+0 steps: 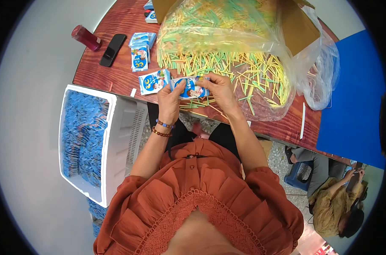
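Between my two hands is a small blue and white sachet (191,90), held near the table's front edge. My left hand (169,101) pinches its left part, thumb on top. My right hand (220,90) grips its right end between thumb and fingers. Right beside my left hand, a second blue and white packet (154,82) lies on the table. Beyond these, yellow, green and orange straw-like sticks (261,76) spill from a large clear plastic bag (227,36). A few sticks lie beneath my hands.
A packet stack (140,57), a black phone (112,50) and a red cup (86,37) stand at the left of the wooden table (89,70). Left below is a white foam box (110,140) of blue packets. A cardboard flap (301,32) rises behind; a person (335,204) sits at lower right.
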Available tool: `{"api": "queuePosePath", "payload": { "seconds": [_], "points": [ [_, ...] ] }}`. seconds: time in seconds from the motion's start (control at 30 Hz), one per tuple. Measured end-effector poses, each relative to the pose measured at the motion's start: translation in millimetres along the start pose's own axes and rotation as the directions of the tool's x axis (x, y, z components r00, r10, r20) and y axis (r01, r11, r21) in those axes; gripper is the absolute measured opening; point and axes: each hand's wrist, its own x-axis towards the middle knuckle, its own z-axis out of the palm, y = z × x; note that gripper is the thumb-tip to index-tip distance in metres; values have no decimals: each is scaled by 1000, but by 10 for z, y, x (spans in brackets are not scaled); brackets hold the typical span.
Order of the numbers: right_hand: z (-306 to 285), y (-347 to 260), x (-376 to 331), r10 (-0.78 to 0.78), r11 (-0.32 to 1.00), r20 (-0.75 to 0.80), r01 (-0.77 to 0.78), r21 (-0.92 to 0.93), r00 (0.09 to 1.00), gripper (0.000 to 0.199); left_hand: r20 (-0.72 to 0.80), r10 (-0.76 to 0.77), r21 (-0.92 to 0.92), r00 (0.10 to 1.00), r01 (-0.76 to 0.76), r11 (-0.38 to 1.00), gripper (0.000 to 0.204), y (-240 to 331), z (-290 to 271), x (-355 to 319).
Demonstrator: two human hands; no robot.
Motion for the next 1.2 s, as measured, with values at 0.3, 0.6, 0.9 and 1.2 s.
{"api": "queuePosePath", "payload": {
  "seconds": [0.3, 0.6, 0.9, 1.2],
  "points": [
    [-154, 30, -79, 18, 998, 37, -20, 53, 999, 10, 14, 9, 54, 1000, -10, 998, 12, -124, 115, 54],
    [-310, -10, -136, -16, 975, 5, 17, -223, 1000, 17, -10, 41, 146, 999, -40, 988, 14, -387, -25, 121],
    [-445, -157, -346, -482, 661, 144, 467, -587, 864, 26, 34, -169, -6, 985, 169, 986, 24, -282, 131, 25],
    [-546, -115, -254, -397, 543, 380, 547, -637, 836, 24, 56, -199, -38, 978, 201, 979, 24, -382, 249, -12]
  ]
}}
